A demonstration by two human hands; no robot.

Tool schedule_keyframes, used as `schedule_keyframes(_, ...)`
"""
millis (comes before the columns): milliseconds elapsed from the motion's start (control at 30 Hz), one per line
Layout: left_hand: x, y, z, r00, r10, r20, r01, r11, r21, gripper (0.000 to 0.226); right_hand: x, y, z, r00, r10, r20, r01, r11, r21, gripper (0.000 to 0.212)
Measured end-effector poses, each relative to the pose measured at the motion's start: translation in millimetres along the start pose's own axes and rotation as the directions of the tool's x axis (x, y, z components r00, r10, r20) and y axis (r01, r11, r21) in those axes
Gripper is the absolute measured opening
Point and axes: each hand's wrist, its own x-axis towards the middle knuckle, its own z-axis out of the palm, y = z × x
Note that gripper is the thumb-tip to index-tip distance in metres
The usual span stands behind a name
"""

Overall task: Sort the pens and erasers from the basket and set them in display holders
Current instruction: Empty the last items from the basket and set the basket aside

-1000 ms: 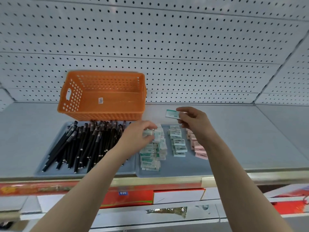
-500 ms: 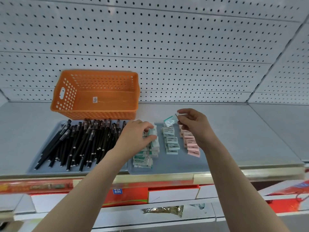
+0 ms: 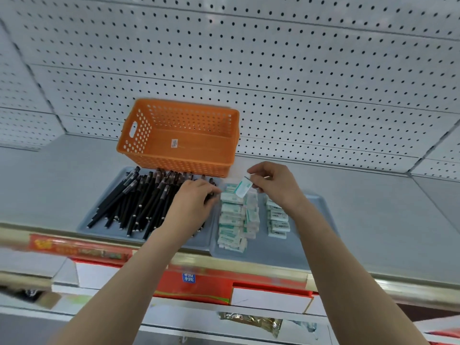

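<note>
Shelf right of the tray seems open; basket blocks the back, pens crowd the left

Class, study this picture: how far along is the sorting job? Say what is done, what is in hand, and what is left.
Done: the orange basket looks empty; black pens lie on the left tray, erasers sit in rows on the right tray. In hand: the right hand pinches one green eraser above the rows; the left hand is at their edge. Left: placing that eraser.
</note>
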Motion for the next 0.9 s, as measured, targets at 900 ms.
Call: schedule_keyframes(900, -28.4, -2.5, 5.2, 0.980, 0.199, 0.020, -0.197, 0.976, -0.093, 0.033, -24.4, 24.7, 19.8, 0.990, -0.125, 0.070, 0.143, 0.872, -0.468, 0.030)
